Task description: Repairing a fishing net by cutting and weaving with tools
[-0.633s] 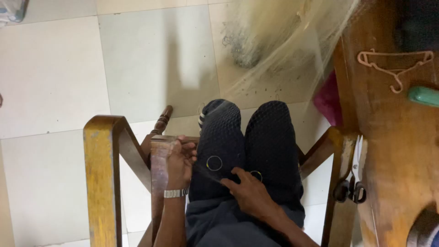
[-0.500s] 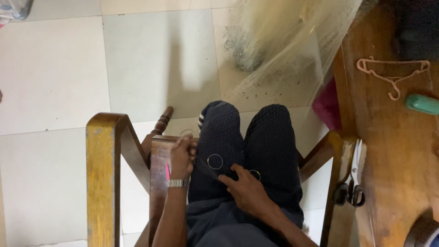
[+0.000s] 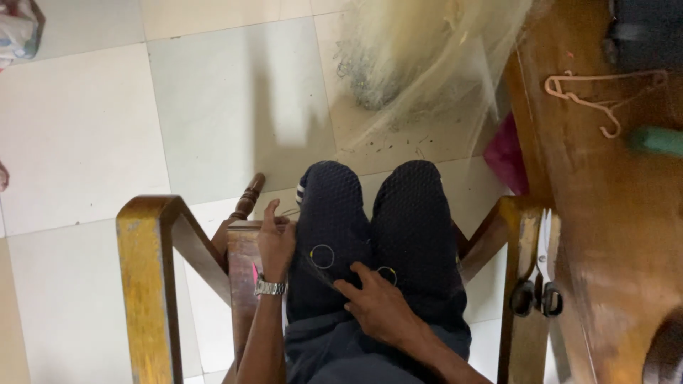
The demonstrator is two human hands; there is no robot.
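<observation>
Fishing net point(image 3: 427, 78), pale and fine, trails from the floor up across my lap as I sit in a wooden chair point(image 3: 146, 284).

Thin strands with small rings point(image 3: 321, 256) lie over my dark trousers. My right hand point(image 3: 377, 306) rests on my right thigh, fingers pressing a strand flat; whether it pinches it I cannot tell. My left hand point(image 3: 276, 242) sits at the seat's left edge, loosely curled, thumb raised, perhaps on a line. I judge keeping the strand taut between both hands works best. Scissors point(image 3: 537, 284) lie by the right armrest, beside a wooden table point(image 3: 612, 213).
</observation>
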